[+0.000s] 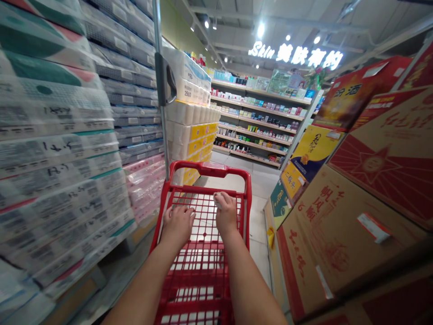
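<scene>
A red shopping cart [248,198] with a grid basket stands in front of me; the basket looks bare of goods. My left hand [177,223] is over the left part of the grid, its fingers loosely bent and thumb apart, with nothing in it. Over the right part is my right hand [225,214], its fingers curled in and the tips together near a pale spot; whether they hold anything I cannot make out. I cannot tell if either hand touches the grid. Beyond both hands lies the cart's red front bar [213,169].
Tall stacks of wrapped paper packs [61,180] line the left, with toilet rolls [189,113] farther on. A metal pole [164,135] rises close to the cart. Liquor cartons [338,234] crowd the right. Ahead are cosmetics shelves [257,119] under a lit sign [297,54].
</scene>
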Demonstrator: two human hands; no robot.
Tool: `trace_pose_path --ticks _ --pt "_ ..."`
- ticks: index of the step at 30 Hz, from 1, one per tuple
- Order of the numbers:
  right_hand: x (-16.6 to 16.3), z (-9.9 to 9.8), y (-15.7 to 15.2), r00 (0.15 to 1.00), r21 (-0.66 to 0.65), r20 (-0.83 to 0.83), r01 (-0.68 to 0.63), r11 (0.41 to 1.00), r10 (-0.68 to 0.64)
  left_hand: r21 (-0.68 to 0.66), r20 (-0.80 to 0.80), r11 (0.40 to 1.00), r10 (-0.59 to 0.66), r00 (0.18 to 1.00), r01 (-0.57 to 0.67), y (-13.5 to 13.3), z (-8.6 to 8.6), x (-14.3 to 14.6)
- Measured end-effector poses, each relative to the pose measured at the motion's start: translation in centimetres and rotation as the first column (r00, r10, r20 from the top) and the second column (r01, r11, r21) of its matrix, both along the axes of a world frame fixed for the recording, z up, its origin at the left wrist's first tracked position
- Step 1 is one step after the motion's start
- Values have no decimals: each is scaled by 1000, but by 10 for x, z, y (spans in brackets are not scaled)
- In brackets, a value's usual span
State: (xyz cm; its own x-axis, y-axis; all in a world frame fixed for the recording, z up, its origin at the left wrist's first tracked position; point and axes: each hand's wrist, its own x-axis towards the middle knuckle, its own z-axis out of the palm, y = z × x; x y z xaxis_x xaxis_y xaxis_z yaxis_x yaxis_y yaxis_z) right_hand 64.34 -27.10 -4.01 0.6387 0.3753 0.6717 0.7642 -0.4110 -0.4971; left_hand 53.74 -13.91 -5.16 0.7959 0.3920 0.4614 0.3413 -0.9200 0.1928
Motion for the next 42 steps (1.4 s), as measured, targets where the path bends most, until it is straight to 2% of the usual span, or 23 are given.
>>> trace_pose_path --ticks 2,7,11,15,16,20,24,27,28,32,35,37,42 --pt "-1 -1 1 999 15 -5 42 999 -42 20 -12 1000 -12 1000 12 0 2 0" --pt "-5 -4 4 997 -63 8 -74 995 75 25 -40 999 -35 999 36 1 6 0" --pt "-10 -6 4 999 18 -24 48 999 -47 19 -23 999 -42 999 42 0 7 -1" --pt "-27 -7 10 991 -110 7 -130 985 132 29 -29 998 -58 998 59 -1 6 -1" --pt "-32 -8 11 990 -129 3 -137 982 139 26 -32 998 -63 997 64 -1 6 -1" --pt "-48 -7 8 998 -87 -55 27 996 -32 6 -44 997 -80 996 80 -2 5 0" --pt "-59 -8 -5 996 -150 -83 -46 988 33 -3 -74 996 -85 994 85 -3 6 1" --pt "-64 -12 -16 978 -78 -169 110 991 -122 -19 -97 997 -72 993 71 -4 7 2" --pt "-66 -14 -18 974 -66 -188 118 991 -129 -27 -105 998 -64 992 62 -5 7 3" --pt "-72 -23 -22 982 -59 -188 -32 998 20 -68 -141 997 -34 989 24 -7 5 5" --pt "-75 -28 -26 983 10 -177 43 999 -41 -91 -188 996 -18 982 1 -9 3 7" --pt "-75 -29 -29 990 17 -137 31 999 -28 -104 -219 994 -7 976 -16 -12 4 8" --pt "-65 -33 -31 982 -45 -1 -187 981 187 -115 -286 992 15 958 -50 -21 11 6"
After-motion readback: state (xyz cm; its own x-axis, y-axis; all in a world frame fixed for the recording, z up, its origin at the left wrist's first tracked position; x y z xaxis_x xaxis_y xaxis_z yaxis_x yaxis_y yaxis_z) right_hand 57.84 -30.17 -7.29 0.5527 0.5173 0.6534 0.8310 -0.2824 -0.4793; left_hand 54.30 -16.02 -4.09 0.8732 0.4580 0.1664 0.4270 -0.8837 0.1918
